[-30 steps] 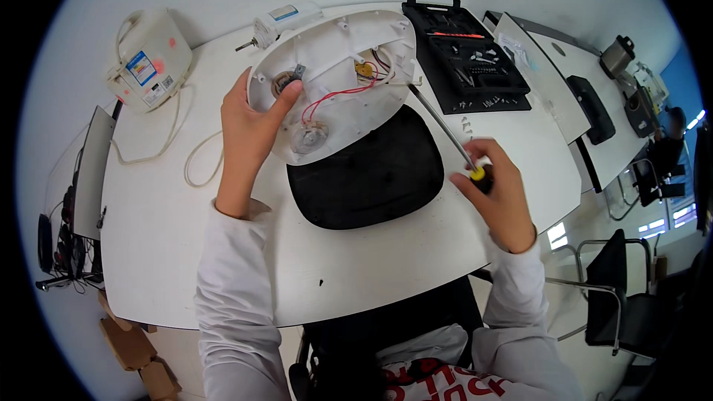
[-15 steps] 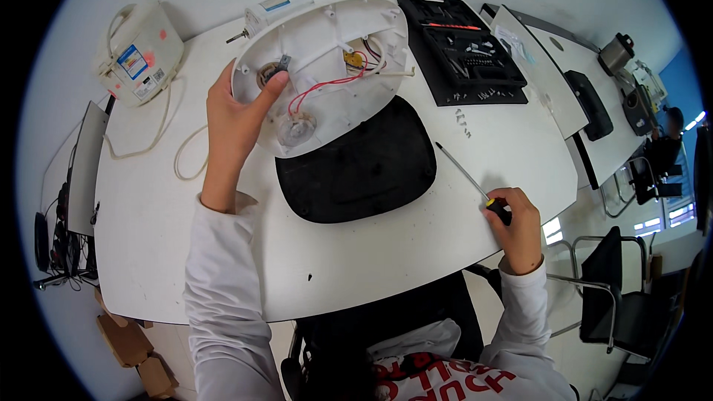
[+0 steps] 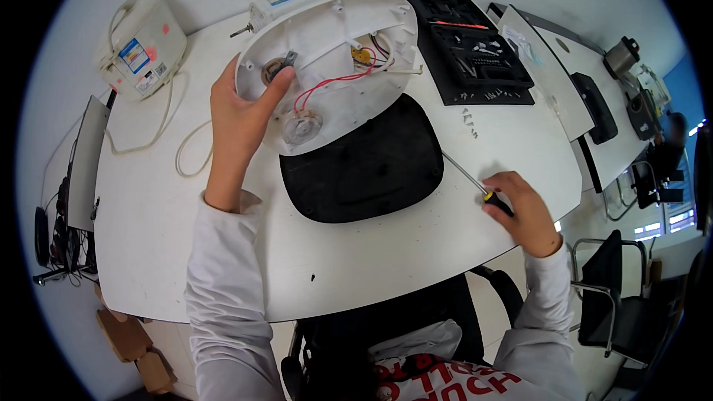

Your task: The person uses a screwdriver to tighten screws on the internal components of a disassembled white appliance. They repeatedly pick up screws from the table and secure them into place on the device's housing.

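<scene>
My left hand (image 3: 241,115) grips the left side of a white plastic housing (image 3: 327,37), its thumb inside beside a small dark grey part (image 3: 288,63). The housing is tilted, hollow side toward me. Inside are a round brown part (image 3: 273,72), red wires (image 3: 327,83), a yellow component (image 3: 361,56) and a round translucent piece (image 3: 303,128). Below it lies a black rounded panel (image 3: 364,171). My right hand (image 3: 523,212) is open around the handle of a screwdriver (image 3: 499,204), thumb and fingers apart; the screwdriver lies on the table, its tip by the panel.
An open black tool case (image 3: 475,56) is at the far right, with loose screws (image 3: 469,122) near it. A white cylinder with a shaft (image 3: 275,9) stands behind the housing. At far left is a white appliance (image 3: 145,48) with a cord. Black chairs (image 3: 613,282) stand at right.
My right hand has loosened from the screwdriver handle and shifted slightly right, its fingers spreading. My left hand still grips the housing in much the same pose.
</scene>
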